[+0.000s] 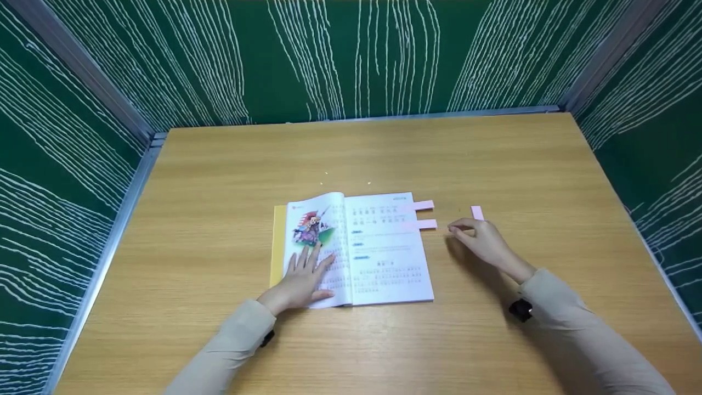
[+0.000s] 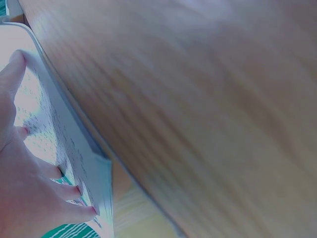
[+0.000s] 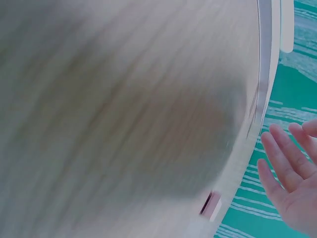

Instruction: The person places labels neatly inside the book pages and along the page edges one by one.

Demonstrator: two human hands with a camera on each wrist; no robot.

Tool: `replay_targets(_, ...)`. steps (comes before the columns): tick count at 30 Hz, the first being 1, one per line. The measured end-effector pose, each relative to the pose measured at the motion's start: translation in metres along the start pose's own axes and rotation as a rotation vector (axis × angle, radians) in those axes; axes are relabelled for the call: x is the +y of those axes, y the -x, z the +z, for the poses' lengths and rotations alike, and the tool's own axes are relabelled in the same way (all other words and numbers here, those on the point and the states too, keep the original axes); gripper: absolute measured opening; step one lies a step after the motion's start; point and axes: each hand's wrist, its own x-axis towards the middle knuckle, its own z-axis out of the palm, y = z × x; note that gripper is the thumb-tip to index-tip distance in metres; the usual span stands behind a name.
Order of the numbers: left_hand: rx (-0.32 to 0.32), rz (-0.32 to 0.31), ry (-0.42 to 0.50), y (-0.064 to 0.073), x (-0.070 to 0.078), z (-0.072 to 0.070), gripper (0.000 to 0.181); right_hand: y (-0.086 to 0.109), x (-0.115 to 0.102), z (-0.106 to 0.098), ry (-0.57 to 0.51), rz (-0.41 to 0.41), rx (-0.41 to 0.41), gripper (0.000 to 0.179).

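An open book point(image 1: 386, 263) with printed pages and a coloured picture of a rider lies on the table. Spread across its left page, my left hand point(image 1: 299, 282) rests with straight fingers; the left wrist view also shows the fingers on the page. Two pink sticky tabs point(image 1: 428, 224) stick out from the right page's outer edge. My right hand point(image 1: 482, 241) hovers right of the book, thumb and index finger close together, with nothing visible between them. Its other fingers look loosely extended in the right wrist view. Just behind that hand lies a small pink sticky-note pad point(image 3: 211, 206).
The wooden table point(image 1: 230, 164) carries a few tiny pale specks beyond the book. Green panels point(image 1: 384, 60) with white wavy lines enclose its back and sides. A yellow cover edge point(image 1: 278, 241) shows beneath the left page.
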Motion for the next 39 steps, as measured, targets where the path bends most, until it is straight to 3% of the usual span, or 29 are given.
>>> replay_targets(4,-0.001,-0.002,0.009,0.001,0.001,-0.001,0.078,0.002,0.005,-0.006,0.038,0.009,0.036,0.014)
replay_targets(12,0.005,0.008,-0.009,0.001,0.000,0.000,0.078,0.007,0.012,-0.016,0.097,-0.046,0.094,0.013)
replay_targets(23,-0.001,-0.002,0.001,0.000,0.000,0.000,0.079,0.016,0.027,-0.028,0.149,-0.020,0.095,0.015)
replay_targets(29,-0.002,-0.005,0.003,-0.001,-0.001,0.001,0.079,0.019,0.035,-0.032,0.161,-0.061,0.119,0.019)
replay_targets(33,-0.007,-0.011,0.004,-0.001,-0.001,0.001,0.079,0.021,0.040,-0.034,0.161,-0.084,0.097,0.026)
replay_targets(39,0.011,0.002,0.007,0.001,0.000,0.000,0.078,0.023,0.044,-0.036,0.165,-0.055,0.033,0.035)
